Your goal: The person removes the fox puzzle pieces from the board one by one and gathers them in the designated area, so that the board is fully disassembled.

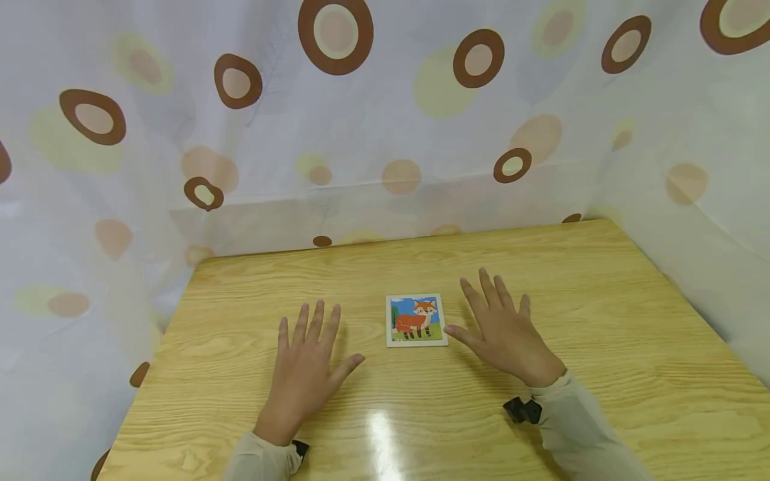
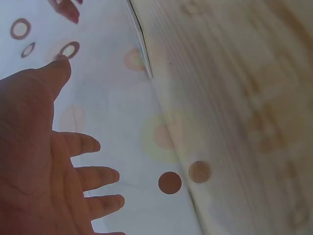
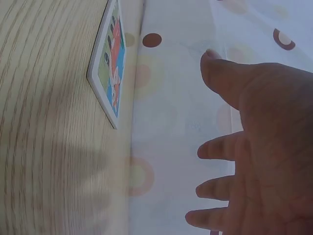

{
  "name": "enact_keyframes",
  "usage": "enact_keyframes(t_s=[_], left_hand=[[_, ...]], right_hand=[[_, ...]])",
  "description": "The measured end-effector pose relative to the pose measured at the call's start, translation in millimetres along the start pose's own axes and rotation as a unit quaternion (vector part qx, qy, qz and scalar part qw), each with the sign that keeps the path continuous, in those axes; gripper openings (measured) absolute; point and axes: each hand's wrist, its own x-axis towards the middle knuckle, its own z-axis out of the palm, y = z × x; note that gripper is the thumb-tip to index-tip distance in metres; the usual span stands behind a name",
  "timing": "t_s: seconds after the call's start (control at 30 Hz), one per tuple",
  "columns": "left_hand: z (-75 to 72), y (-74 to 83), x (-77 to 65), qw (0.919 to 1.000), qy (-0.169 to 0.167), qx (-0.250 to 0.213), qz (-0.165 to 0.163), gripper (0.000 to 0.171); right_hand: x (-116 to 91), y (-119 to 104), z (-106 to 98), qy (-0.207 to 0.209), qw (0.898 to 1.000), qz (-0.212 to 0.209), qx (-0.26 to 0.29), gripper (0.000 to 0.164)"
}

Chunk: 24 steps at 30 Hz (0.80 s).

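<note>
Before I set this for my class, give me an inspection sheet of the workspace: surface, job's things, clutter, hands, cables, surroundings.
Surface: wood-grain table, with a bright patch of glare toward the near side.
Job's things: one square fox picture with a white border, lying flat between the hands, nearer the right one.
Clutter: nothing seen.
Hands: left hand and right hand both open, fingers spread, above the table, holding nothing; a black piece shows at each sleeve cuff.
Cables: nothing seen.
Surroundings: white sheeting with brown rings and pale dots, behind the table and at both sides.
</note>
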Motion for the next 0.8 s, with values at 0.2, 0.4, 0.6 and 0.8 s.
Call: enact_keyframes(t_s=[0.2,0.4,0.6,0.8], left_hand=[[3.8,4.4,3.9,0.9998,-0.015,-0.005,0.009,0.089],[9.6,11.0,19.9,0.9986,-0.042,-0.016,0.029,0.081],[18.5,21.9,43.9,0.9940,-0.082,-0.048,0.054,0.073],[20.9,31.0,74.5,0.9889,-0.120,-0.047,0.075,0.074]], right_hand=[[3.5,-0.1,5.6,0.020,1.000,-0.015,-0.004,0.084],[16.8,-9.3,16.6,0.042,0.998,-0.055,-0.014,0.077],[30.9,-19.3,30.9,0.006,0.997,-0.079,-0.014,0.068],[47.8,-21.1,31.9,-0.023,0.995,-0.098,-0.008,0.060]])
